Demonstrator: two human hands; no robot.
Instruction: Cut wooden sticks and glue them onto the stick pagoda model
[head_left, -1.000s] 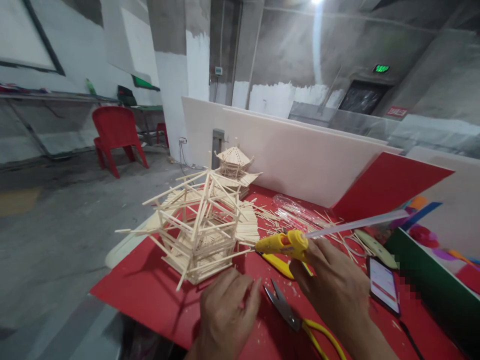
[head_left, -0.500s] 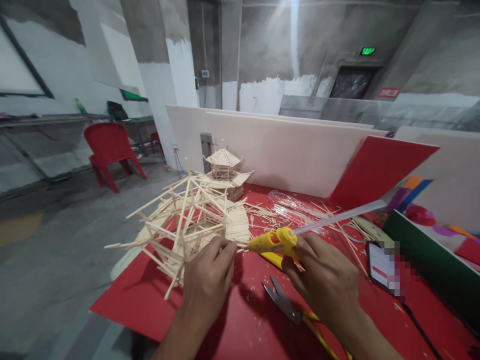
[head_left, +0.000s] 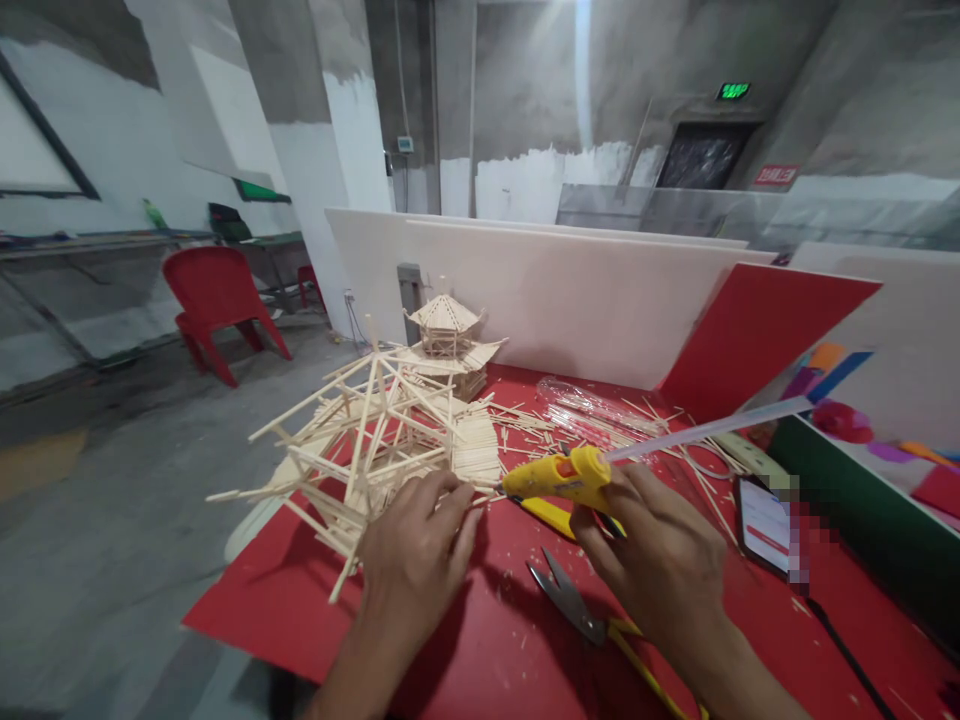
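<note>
My right hand (head_left: 656,560) is wrapped round a yellow hot glue gun (head_left: 555,475), its nozzle pointing left and a long translucent glue stick (head_left: 705,430) rising from its back. The nozzle is close to the fingertips of my left hand (head_left: 420,545), which are closed on a thin wooden stick (head_left: 486,490). Just behind my left hand stands an open pavilion frame (head_left: 382,410) of wooden sticks, partly covered by that hand. Scissors (head_left: 570,600) with yellow handles lie spread between my forearms. Below the glue gun is another yellow-handled tool (head_left: 551,517), partly hidden.
A finished-looking stick pagoda (head_left: 446,335) stands behind the frame. Loose sticks and a clear plastic packet (head_left: 592,410) lie on the red board (head_left: 480,640). A phone (head_left: 765,520) and a dark green box (head_left: 862,530) are at the right. White panels (head_left: 562,300) stand at the back.
My right hand and the glue gun have shifted slightly right and up, the nozzle drawing a little away from my left fingertips. My left hand stays almost in place, its fingers slightly shifted.
</note>
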